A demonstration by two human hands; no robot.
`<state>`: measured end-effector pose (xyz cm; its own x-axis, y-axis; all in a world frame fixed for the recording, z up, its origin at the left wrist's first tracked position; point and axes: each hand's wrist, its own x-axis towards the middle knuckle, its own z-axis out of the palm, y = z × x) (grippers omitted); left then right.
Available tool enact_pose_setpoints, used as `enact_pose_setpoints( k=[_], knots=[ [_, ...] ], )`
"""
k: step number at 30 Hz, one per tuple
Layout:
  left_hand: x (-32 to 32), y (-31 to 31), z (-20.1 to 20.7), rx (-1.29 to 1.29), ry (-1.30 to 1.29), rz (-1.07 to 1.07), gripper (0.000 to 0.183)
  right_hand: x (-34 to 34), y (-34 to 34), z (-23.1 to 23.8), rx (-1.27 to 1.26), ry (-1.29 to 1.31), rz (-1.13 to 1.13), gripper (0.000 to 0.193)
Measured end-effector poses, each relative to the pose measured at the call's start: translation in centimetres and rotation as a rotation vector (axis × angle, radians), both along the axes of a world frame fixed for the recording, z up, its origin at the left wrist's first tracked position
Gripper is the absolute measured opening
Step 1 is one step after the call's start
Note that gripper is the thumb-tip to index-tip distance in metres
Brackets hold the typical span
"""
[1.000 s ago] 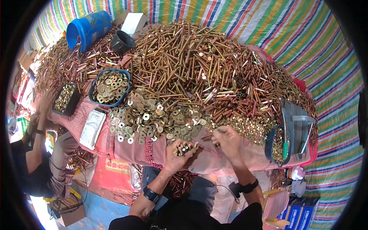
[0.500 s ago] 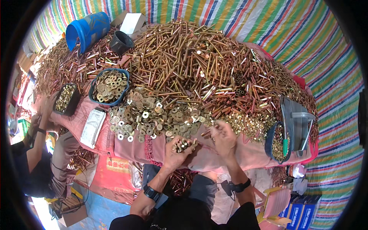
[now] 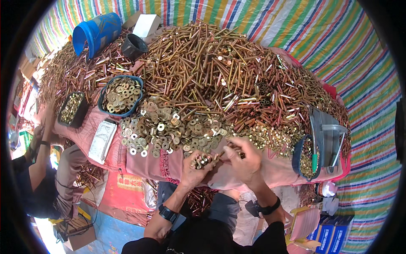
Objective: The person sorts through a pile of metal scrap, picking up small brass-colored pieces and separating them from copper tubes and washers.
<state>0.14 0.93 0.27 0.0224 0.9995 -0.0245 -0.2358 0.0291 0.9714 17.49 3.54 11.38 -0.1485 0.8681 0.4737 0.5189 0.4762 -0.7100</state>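
Head view. Writing first: we note yellow characters on the red sack at 8 o'clock and white print on the blue boxes between 4 and 5 o'clock; the bent rim of the view makes the latter small.

Hard to make out: the lens rim crops the co-worker at 9 o'clock, whose hands wash out in glare. We cannot see the lower layers of the metal rods, heaped at 12 o'clock.

Grips: the left hand, at 6 o'clock, is curled closed round a bunch of brass-coloured pieces, ends up; its fingers hide part of the bunch, so we cannot count them. The right hand, between 4 and 5 o'clock, is half curled, a small dark piece showing within the fingers; the rest of that hold we cannot tell. A short rod shows between the two hands.

About them: we log loose washers at 9 o'clock, small nuts between 3 and 4 o'clock, and pink cloth beneath. A blue basin at 10 o'clock holds washers.
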Motion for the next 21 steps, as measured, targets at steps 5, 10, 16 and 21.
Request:
enact_pose_setpoints(
  k=[5,10,16,21],
  knots=[
    [0.0,0.0,0.0,-0.034,-0.012,-0.02,0.02,-0.1,0.4,-0.5,-0.105,0.113,-0.039,0.029],
    [-0.2,0.0,0.2,-0.019,0.015,-0.025,0.021,-0.5,0.5,-0.2,0.006,-0.026,0.065,0.031],
    [0.2,-0.2,0.2,0.084,-0.219,-0.002,0.018,0.0,0.6,-0.9,0.157,-0.277,0.187,0.031],
    [-0.2,-0.1,0.4,0.039,-0.145,-0.06,0.018,0.3,-1.2,-3.5,0.052,-0.286,0.15,0.026]
  ],
)
